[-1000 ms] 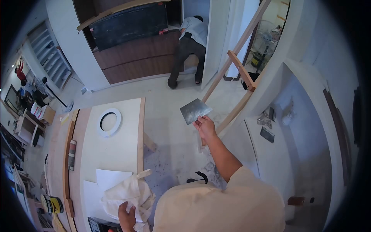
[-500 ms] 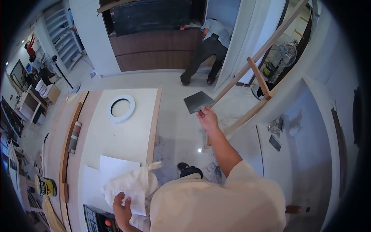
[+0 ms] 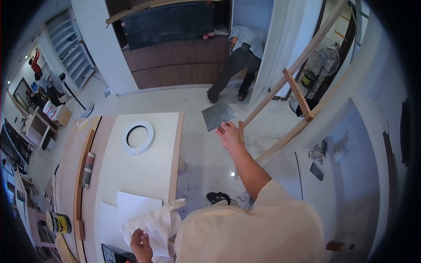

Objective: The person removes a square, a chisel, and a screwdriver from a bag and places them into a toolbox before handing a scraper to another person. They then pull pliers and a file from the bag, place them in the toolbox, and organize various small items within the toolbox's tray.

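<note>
The right hand (image 3: 230, 135) pinched a metal sheet (image 3: 219, 115) by its near edge, out over the floor (image 3: 206, 153). The left hand (image 3: 141, 243) gripped a white cloth (image 3: 151, 228), pressed on the desk (image 3: 140, 166) at near left.

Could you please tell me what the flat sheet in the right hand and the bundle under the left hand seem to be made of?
The flat sheet, pinched by the right hand, looks like thin metal: dull grey, mottled sheen, crisp straight edges. The bundle under the left hand looks like off-white cloth: soft folds and a limp strap.
</note>
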Demonstrator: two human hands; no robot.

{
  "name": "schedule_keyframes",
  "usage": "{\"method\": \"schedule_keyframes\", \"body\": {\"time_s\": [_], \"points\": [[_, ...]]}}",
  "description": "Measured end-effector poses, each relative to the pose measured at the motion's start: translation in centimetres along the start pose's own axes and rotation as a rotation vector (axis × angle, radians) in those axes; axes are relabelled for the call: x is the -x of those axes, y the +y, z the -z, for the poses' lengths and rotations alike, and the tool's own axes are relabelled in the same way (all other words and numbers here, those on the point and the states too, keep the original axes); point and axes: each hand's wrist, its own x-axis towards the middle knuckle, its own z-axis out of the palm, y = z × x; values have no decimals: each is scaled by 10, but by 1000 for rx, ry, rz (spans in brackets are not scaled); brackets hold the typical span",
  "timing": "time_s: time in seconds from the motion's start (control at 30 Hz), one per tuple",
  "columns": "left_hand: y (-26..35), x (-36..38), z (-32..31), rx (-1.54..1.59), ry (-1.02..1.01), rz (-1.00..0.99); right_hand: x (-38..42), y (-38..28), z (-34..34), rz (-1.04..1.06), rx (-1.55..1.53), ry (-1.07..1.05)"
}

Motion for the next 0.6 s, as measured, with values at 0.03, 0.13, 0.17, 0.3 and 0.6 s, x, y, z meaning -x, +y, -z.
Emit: {"method": "schedule_keyframes", "body": {"time_s": [0.03, 0.13, 0.17, 0.3, 0.6], "points": [[-1, -3, -2, -3, 10, -12, -5, -3, 5, 23, 9, -16], [30, -6, 1, -144, 7, -130, -13, -13, 17, 61, 35, -3], [41, -8, 2, -213, 7, -188, -13, -18, 16, 58, 34, 38], [31, -19, -5, -107, 1, -131, -25, -36, 27, 105, 43, -15], [35, -38, -11, 3, -23, -76, -13, -65, 32, 212, -94, 16]]}}
